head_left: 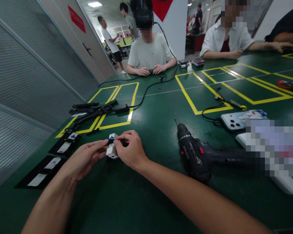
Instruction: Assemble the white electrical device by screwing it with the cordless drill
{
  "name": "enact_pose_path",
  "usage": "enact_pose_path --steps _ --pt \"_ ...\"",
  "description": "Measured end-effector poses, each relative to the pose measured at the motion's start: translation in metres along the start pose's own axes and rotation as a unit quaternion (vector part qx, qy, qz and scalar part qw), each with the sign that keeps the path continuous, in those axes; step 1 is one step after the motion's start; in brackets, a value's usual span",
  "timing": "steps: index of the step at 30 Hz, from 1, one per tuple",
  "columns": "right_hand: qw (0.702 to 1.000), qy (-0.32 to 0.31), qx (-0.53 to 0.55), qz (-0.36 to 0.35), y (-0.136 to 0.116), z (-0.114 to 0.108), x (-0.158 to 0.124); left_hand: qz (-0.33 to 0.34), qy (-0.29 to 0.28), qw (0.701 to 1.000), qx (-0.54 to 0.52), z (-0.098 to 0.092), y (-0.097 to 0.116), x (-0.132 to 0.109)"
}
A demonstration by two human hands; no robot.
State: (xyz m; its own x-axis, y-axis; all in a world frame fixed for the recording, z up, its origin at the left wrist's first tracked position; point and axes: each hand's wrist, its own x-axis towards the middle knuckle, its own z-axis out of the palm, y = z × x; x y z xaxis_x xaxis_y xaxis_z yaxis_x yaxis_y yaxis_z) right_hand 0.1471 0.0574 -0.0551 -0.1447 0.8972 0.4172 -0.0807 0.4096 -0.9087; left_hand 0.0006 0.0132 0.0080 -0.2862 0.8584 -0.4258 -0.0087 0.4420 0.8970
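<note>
Above the green table (151,201), both hands meet at a small white blocky piece (111,152) with a blue mark on its upper end and a black band across its middle. My left hand (88,159) pinches it from the left, index finger stretched to the black band. From the other side my right hand (132,149) grips it with thumb and bent fingers. The fingers cover part of the piece, and its exact kind cannot be made out. Left of my hands lie two flat black pieces with white patches, one nearer (40,174) and one farther (64,143).
A black cordless drill (192,152) lies to the right, bit pointing away. Beyond it are a phone (241,119), a white object and a cable (210,109). Black straps and a cable (100,110) lie at the back left across yellow tape. People sit across the table.
</note>
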Motion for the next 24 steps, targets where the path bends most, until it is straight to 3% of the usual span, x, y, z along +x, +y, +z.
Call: enact_pose_path --steps 17,24 --pt "0.999 0.009 -0.008 -0.035 0.0027 0.0012 -0.0016 0.019 -0.017 1.0 0.006 -0.0031 -0.0022 0.0013" --pt "0.999 0.007 -0.013 -0.033 -0.0027 -0.0008 -0.0013 0.015 0.001 1.0 0.011 -0.0026 -0.0024 0.0019"
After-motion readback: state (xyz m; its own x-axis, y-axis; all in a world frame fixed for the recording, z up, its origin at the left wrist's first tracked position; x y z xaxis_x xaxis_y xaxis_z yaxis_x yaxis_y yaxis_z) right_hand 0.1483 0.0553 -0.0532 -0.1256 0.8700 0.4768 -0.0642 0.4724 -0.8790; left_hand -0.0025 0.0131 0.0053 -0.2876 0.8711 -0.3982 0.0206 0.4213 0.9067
